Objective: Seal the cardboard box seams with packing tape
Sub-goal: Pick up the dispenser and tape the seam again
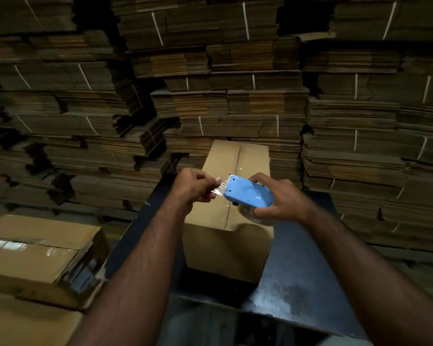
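Above the cardboard box [231, 186] standing on the dark table [300, 265], the right hand [278, 199] grips the blue tape dispenser [248, 193] steady so the left hand [193, 186] can pinch the tape end [216, 189] free, ready for the box's centre seam [238, 161]

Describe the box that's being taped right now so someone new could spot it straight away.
Start at the wall of stacked flat cardboard, then drop to the dark table before it. The upright cardboard box stands there, under the hands and the blue tape dispenser. Its centre seam looks untaped, unlike the shiny-taped box lying at left.
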Demonstrator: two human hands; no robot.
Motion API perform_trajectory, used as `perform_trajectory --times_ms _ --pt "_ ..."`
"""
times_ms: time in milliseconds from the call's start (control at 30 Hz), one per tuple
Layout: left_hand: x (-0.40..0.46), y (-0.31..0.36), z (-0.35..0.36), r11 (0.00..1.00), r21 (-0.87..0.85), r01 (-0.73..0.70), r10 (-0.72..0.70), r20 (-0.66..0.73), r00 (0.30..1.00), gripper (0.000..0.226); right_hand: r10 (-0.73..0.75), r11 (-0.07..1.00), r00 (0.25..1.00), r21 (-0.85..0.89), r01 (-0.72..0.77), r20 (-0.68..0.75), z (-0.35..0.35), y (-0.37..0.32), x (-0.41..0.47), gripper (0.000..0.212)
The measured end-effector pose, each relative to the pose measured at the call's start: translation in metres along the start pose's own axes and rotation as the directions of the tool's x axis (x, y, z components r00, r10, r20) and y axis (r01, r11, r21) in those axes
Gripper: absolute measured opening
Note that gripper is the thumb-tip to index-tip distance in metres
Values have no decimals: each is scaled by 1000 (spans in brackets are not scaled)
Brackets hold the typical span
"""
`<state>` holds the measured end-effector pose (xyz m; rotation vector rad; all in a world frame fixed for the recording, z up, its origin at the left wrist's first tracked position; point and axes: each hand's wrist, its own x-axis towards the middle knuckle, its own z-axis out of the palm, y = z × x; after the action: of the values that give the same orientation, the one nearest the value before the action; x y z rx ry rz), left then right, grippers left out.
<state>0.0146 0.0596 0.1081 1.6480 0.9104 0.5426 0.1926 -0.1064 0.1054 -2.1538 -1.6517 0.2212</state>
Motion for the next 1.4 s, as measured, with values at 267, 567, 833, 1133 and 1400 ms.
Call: perform_trajectory --times_ms 267,567,833,1133,1400 --pt "6 -46 -33 992 -30 122 -122 -31 992 21 -10 994 988 -104 27 157 24 -18 26 68" --pt "15 -113 -52 971 -12 238 -236 -164 958 25 71 916 937 -393 75 342 59 -68 73 71" --pt "23 -130 -66 962 -76 261 -268 -102 958 23 181 876 886 -480 53 428 69 -97 97 72" --pt "41 -154 -75 946 -190 262 -271 -23 962 22 317 826 839 -563 -15 443 78 -130 120 70" --pt "59 -149 -102 967 -53 250 -250 5 968 25 347 834 820 -549 -49 455 86 -147 141 75"
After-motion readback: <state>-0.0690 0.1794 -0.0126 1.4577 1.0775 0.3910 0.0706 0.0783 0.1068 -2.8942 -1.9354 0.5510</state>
